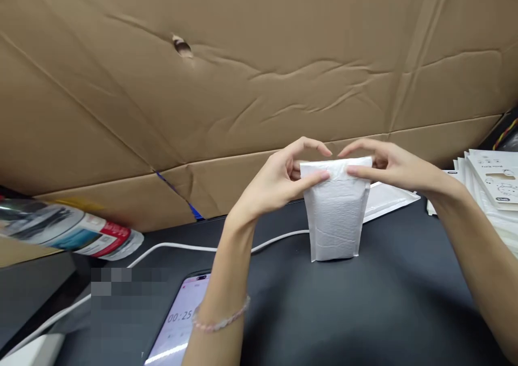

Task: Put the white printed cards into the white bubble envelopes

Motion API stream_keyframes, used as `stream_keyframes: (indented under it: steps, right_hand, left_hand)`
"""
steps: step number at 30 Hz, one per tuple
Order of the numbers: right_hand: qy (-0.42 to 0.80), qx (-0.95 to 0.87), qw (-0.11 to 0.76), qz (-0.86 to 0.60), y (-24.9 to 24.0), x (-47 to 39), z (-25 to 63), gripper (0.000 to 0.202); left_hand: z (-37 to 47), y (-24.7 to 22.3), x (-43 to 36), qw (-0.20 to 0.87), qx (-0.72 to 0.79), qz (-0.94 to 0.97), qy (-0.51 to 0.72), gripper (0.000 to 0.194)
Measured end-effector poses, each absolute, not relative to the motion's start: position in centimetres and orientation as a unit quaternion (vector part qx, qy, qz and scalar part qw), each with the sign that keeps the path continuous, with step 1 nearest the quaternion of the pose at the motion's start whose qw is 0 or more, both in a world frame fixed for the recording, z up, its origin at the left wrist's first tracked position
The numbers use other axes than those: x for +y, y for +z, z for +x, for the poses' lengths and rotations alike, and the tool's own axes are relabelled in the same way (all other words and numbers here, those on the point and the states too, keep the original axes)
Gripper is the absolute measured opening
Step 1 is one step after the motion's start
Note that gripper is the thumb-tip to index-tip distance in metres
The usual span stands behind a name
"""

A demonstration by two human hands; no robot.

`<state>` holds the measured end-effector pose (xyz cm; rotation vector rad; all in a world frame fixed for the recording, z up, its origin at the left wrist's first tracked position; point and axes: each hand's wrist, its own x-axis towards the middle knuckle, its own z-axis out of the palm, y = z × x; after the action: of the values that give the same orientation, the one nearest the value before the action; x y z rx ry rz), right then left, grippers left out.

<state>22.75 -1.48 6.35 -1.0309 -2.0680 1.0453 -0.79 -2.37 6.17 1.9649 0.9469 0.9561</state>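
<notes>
A white padded envelope (338,220) stands upright on the dark tabletop, its top edge folded over. My left hand (289,171) pinches the top left part, thumb across the front and some fingers behind. On the other side my right hand (384,163) grips the top right part the same way, its thumb pressed on the folded flap. Both index fingers arch above the top edge, with their tips apart. What the envelope contains is hidden. Behind it, to the right, another white padded envelope (388,200) lies flat.
Stacked white envelopes and a printed white card box (497,180) are at the right. A phone (178,323) showing a timer lies by my left forearm. A white cable (174,244) crosses the table near a plastic bottle (105,236). Brown cardboard (259,74) walls the back.
</notes>
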Motion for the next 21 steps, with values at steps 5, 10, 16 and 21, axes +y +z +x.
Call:
stream_keyframes:
  steps: [5, 10, 16, 21]
  right_hand:
    - [0.349, -0.809, 0.294, -0.371, 6.2, -1.5, 22.5, 0.035]
    - [0.333, -0.817, 0.307, -0.357, 6.0, -1.5, 22.2, 0.034]
    - [0.448, -0.707, 0.411, -0.361, 5.5, -1.4, 20.9, 0.036]
    - [0.502, -0.658, 0.413, -0.380, 5.1, -0.2, 21.9, 0.046]
  left_hand:
    - [-0.7, 6.4, -2.5, 0.304, 0.405, 0.776, 0.376, 0.039]
    - [-0.1, 6.2, -2.4, 0.294, 0.406, 0.793, 0.346, 0.034]
    - [-0.7, 5.6, -1.7, 0.317, 0.417, 0.748, 0.408, 0.035]
    - [-2.5, 5.2, -0.9, 0.352, 0.429, 0.775, 0.301, 0.046]
